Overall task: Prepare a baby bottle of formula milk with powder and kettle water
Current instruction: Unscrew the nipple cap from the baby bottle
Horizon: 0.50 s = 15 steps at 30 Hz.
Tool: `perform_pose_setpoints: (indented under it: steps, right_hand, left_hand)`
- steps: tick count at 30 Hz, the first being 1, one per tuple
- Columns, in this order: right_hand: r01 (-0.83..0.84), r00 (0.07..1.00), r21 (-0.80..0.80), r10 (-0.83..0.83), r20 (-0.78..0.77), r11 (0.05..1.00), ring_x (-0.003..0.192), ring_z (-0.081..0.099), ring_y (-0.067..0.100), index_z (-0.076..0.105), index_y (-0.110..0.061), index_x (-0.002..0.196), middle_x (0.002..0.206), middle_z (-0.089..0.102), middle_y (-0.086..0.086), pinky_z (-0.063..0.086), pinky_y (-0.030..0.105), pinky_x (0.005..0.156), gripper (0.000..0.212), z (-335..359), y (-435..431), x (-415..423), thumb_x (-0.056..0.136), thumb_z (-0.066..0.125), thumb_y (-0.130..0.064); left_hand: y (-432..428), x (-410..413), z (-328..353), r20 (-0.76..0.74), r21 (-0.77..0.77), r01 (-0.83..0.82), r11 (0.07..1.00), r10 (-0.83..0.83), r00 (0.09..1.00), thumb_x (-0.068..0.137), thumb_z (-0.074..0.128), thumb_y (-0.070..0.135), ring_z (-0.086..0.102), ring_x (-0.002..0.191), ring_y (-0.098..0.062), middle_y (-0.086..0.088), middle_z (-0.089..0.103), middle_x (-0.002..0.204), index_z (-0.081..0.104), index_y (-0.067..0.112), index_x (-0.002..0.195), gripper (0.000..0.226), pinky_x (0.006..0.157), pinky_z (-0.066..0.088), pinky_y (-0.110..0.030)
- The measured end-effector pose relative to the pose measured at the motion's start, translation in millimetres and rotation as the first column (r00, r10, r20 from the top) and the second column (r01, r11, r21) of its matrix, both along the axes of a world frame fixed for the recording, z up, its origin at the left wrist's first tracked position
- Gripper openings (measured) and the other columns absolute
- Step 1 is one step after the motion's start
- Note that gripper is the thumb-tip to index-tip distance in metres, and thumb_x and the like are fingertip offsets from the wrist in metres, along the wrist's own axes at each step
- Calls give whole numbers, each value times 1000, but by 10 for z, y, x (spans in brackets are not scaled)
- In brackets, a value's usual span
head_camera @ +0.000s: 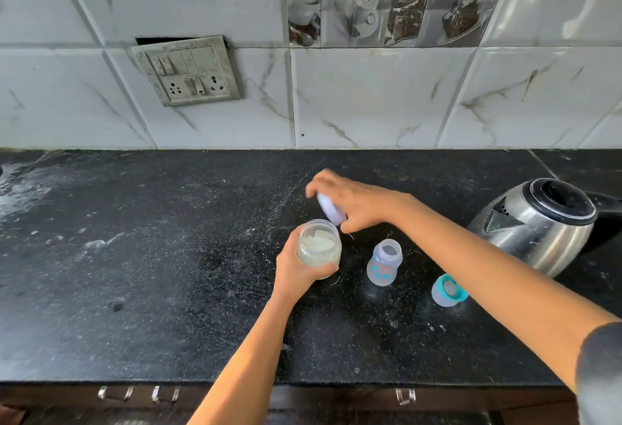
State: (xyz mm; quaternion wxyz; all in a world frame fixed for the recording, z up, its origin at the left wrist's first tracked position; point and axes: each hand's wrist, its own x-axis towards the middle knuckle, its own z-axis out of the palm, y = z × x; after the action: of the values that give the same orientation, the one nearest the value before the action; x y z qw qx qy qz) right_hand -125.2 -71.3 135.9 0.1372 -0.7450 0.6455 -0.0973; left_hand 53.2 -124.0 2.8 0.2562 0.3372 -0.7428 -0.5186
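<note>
The powder jar [319,247] is sitting open near the middle of the black worktop [151,273], with pale formula powder showing inside. The left hand [299,269] is gripping it, fingers [328,269] wrapping round the clear wall. Just behind the jar, the right hand [350,202] is holding the white lid [331,209] tilted on edge, fingers pinching its rim. To the right of the jar, apart from it, the baby bottle [384,262] is standing upright and uncapped. Further right, its teal-ringed cap [449,290] is lying tipped on the worktop; whether the teat is inside is hard to tell. The steel kettle [535,226] is standing at the right edge, lid shut, below the tiled wall [370,98].
</note>
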Motion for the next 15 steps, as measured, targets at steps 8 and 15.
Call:
perform_pose_setpoints:
  steps: [8, 15]
  right_hand:
    - [487, 840, 254, -528, 126, 836, 96, 45, 19, 37, -21, 103, 112, 40, 3, 38, 26, 63, 60, -489, 143, -480, 65, 82, -31]
    - [510, 829, 463, -557, -40, 725, 101, 49, 24, 39, -19, 105, 121, 46, 7, 44, 37, 75, 58, -813, 153, -615, 68, 84, -27]
  left_hand:
    - [2, -5, 66, 4, -13, 31, 999, -31, 1000, 45, 86, 38, 53, 104, 9, 31, 57, 113, 48, 52, 116, 82, 80, 40, -9]
    - [15, 58, 18, -65, 24, 3, 1000, -2, 998, 61, 90, 31, 43, 116, 15, 17, 50, 132, 42, 34, 138, 91, 87, 33, 0]
